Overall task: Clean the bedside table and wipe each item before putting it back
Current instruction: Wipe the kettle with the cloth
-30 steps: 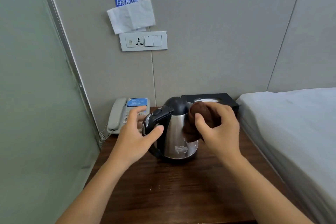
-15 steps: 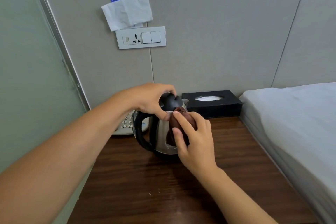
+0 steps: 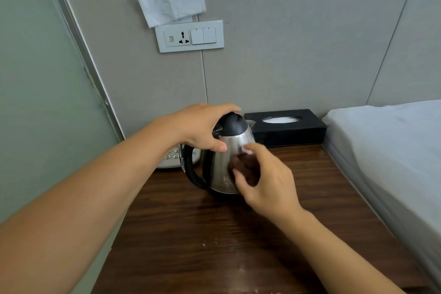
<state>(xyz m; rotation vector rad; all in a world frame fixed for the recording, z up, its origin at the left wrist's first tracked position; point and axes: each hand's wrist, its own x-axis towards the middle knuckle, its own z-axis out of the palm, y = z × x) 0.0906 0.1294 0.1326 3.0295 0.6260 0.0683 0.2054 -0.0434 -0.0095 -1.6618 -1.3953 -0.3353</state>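
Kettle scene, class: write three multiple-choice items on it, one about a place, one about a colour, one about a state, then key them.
1. Where is the tissue box?
A. behind the kettle, against the wall
B. on the bed
C. left of the phone

2. What colour is the kettle's lid?
A. white
B. black
C. red

3. What does the right hand hold?
A. nothing
B. the handle
C. a brown cloth

Key: 1 A, the box sits at the table's back edge; 2 B, the lid is black; 3 C, fingers press the cloth on the steel body.

Hotel bedroom: bed (image 3: 386,150), bedside table (image 3: 238,246), telephone (image 3: 171,157), kettle (image 3: 222,157).
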